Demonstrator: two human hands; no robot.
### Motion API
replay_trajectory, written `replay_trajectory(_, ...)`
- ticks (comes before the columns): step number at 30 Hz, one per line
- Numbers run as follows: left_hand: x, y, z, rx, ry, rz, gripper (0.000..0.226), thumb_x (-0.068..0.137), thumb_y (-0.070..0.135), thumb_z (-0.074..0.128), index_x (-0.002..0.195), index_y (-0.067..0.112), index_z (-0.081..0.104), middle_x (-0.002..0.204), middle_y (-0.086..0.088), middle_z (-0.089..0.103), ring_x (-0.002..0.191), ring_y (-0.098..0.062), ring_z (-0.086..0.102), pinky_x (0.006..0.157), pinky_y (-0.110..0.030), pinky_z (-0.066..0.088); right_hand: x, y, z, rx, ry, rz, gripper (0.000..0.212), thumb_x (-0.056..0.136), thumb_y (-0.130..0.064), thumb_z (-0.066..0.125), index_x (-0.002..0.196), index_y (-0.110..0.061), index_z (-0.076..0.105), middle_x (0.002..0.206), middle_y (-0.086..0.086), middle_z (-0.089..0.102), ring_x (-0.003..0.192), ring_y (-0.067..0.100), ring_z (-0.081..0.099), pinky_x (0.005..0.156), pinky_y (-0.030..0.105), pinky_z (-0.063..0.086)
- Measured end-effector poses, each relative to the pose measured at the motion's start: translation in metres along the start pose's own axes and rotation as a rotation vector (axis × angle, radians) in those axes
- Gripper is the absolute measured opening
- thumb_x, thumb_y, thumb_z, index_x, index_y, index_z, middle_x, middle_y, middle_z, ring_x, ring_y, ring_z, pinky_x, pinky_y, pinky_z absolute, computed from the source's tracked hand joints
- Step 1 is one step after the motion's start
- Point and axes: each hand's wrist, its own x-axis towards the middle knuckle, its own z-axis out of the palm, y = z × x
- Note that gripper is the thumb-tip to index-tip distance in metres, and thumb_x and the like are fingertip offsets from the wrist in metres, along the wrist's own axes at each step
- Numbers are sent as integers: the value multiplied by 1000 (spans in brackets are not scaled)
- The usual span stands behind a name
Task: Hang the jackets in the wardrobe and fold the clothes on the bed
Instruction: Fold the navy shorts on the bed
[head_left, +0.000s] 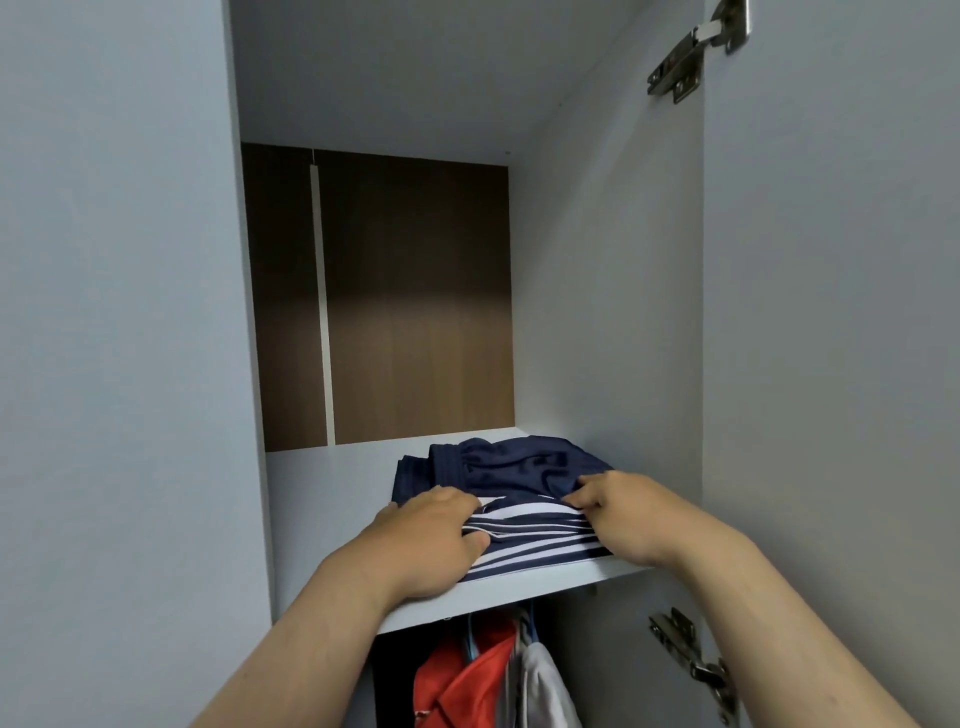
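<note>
On upper white wardrobe shelf (519, 590): folded navy-and-white striped garment (540, 543) near front edge, crumpled dark navy garment (519, 462) on top of it toward the back. Left hand (421, 540) grips striped garment's left side, fingers curled over top, thumb at fold. Right hand (623, 514) pinches its right side where the two fabrics meet. Below shelf: red jacket (467, 680) and light grey garment (545, 686) hanging. Brown wood back panel (415, 296) behind. Metal hinges (691, 52) on open door at right.

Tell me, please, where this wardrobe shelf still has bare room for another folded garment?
The shelf is bare on its left, between the left wall and the navy garment, and in a strip behind that, before the brown back panel. The right front is crowded: left hand and right hand grip the striped garment there.
</note>
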Motion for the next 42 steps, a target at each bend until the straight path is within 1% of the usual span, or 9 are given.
replay_trajectory(1,-1,2,1,-4,-4,-31,52,99,55,33,146,33,36,152,13,35,140,-16,32,114,-43,27,0,-3,-3,44,5,41,39,97,-16,38,120,-25,68,133,0,62,125,25,53,104,40,44)
replay_trajectory(3,-2,9,5,-76,-25,-133,62,94,65,26,147,32,35,156,7,29,144,-22,27,114,-50,26,-1,-7,-6,63,24,117,41,101,-40,32,125,-25,61,130,3,62,117,25,56,98,38,45)
replay_trajectory(6,-2,21,15,-109,-31,-258,87,79,81,25,153,36,20,165,5,5,150,-30,8,115,-60,17,0,-8,6,-98,8,247,64,95,-67,19,147,-31,31,150,12,40,134,32,39,108,44,36)
replay_trajectory(10,9,19,18,-74,-55,-282,95,78,84,32,156,35,6,166,5,-7,152,-30,0,116,-62,10,9,-7,16,-135,-31,243,79,93,-72,19,157,-27,8,162,7,13,146,34,19,116,45,26)
replay_trajectory(18,56,2,15,-34,-155,-300,92,85,80,27,157,30,-2,166,1,-10,151,-34,-5,118,-60,10,58,3,8,-121,-197,208,106,80,-87,32,157,-30,-12,166,2,-3,152,31,4,121,49,15)
replay_trajectory(25,85,-15,8,-40,-200,-296,93,86,78,31,158,30,-2,166,3,-8,152,-29,-2,121,-50,11,90,8,11,-117,-241,171,110,77,-87,40,157,-30,-9,166,-1,0,152,27,9,121,46,17)
replay_trajectory(28,97,-21,9,-33,-202,-314,93,86,78,31,158,30,-2,166,4,-8,152,-28,-1,121,-50,11,107,8,14,-157,-250,176,105,81,-86,35,158,-28,-8,166,2,1,152,30,9,121,46,17)
replay_trajectory(33,125,-23,14,4,-215,-372,92,87,78,25,157,29,-6,165,1,-15,152,-31,-4,119,-58,9,141,3,27,-322,-203,176,87,95,-72,17,157,-18,-11,166,12,-2,152,35,-4,123,45,6)
replay_trajectory(42,166,-47,20,-6,-186,-373,91,86,78,27,157,30,-3,165,2,-12,152,-29,-4,119,-57,9,182,15,42,-159,-168,143,82,97,-67,23,158,-21,-8,166,6,-1,153,26,-1,123,41,7)
